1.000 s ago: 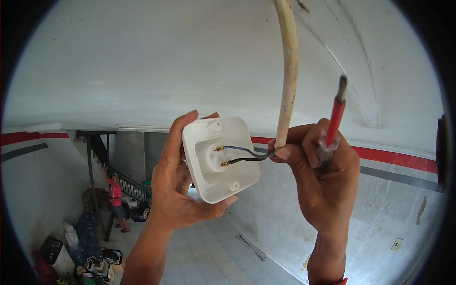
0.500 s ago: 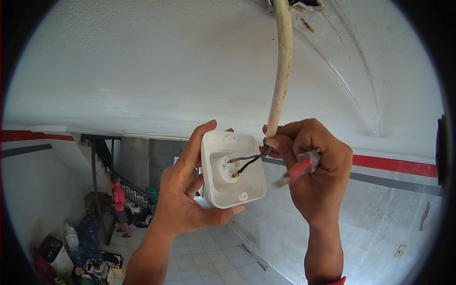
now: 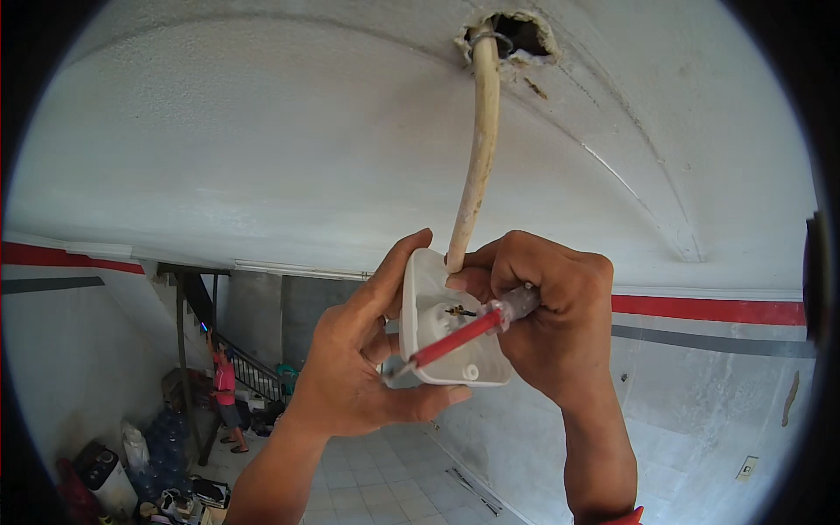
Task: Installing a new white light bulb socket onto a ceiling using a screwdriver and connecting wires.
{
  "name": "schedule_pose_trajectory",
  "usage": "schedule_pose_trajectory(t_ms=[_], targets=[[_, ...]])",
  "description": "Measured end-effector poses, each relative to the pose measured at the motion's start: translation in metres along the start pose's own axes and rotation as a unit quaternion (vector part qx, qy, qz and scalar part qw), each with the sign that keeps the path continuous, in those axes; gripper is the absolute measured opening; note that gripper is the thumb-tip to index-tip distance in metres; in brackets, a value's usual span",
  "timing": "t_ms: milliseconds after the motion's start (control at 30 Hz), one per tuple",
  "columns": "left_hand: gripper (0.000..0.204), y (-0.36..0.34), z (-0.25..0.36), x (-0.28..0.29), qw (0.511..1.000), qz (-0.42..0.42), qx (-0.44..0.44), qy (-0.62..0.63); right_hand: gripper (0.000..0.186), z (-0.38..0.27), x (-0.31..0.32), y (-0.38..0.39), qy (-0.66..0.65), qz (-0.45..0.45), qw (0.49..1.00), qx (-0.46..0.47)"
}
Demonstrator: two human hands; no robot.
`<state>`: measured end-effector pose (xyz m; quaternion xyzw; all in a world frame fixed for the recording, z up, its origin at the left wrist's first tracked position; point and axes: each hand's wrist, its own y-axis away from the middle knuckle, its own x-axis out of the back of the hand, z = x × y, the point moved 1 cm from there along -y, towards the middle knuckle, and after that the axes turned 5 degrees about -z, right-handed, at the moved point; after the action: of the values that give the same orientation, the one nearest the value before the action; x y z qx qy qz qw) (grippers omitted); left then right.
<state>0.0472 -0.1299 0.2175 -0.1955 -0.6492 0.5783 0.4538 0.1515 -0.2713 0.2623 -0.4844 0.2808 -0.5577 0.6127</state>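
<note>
A white, square plastic lamp holder (image 3: 486, 368) is held from its left side by my left hand (image 3: 346, 363), its hollow back tilted toward the right. Inside it a brass terminal with a dark wire (image 3: 465, 312) shows; the other wire is mostly hidden. My right hand (image 3: 560, 319) pinches the lower end of a cream conduit (image 3: 479, 157) at the holder's upper rim. Tucked in the same hand is a screwdriver (image 3: 459, 339) with a clear handle and red sleeved shaft. It slants across the holder, its metal tip close to my left palm.
Overhead, the conduit comes out of a ragged hole (image 3: 525, 37) in the white ceiling. Far below on the left, a person in a red shirt (image 3: 225, 376) stands by a staircase (image 3: 254, 374). Bags and household goods are heaped at lower left, beside the tiled floor (image 3: 350, 477).
The lamp holder has moved right and turned, so its inside faces more sideways. My right hand has come in closer, and the screwdriver now crosses in front of the holder. More of the ceiling hole shows.
</note>
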Motion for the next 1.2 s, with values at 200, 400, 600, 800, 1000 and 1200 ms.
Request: schedule_pose_trajectory(t_ms=[200, 400, 600, 800, 1000, 1200], targets=[[0.101, 0.0, 0.002, -0.015, 0.999, 0.024, 0.023, 0.022, 0.03, 0.005, 0.009, 0.011, -0.075, 0.055, 0.994, -0.05], [0.101, -0.002, 0.009, -0.004, 1.0, 0.01, 0.01, 0.017, 0.041, 0.005, -0.003, 0.006, -0.189, 0.081, 0.976, -0.07], [0.101, -0.009, 0.032, 0.004, 0.999, 0.014, 0.008, 0.05, 0.048, -0.011, -0.004, -0.014, -0.16, 0.123, 0.968, -0.151], [0.1, -0.019, 0.029, 0.003, 0.999, 0.021, 0.028, 0.028, 0.051, -0.009, 0.002, -0.022, -0.122, 0.108, 0.972, -0.167], [0.098, -0.021, 0.023, 0.016, 0.999, 0.013, -0.021, 0.024, 0.034, -0.001, 0.0, -0.036, -0.122, 0.067, 0.986, -0.086], [0.094, -0.029, 0.032, 0.019, 0.995, 0.062, 0.014, 0.074, 0.034, -0.006, 0.0, -0.048, -0.127, 0.015, 0.987, -0.1]])
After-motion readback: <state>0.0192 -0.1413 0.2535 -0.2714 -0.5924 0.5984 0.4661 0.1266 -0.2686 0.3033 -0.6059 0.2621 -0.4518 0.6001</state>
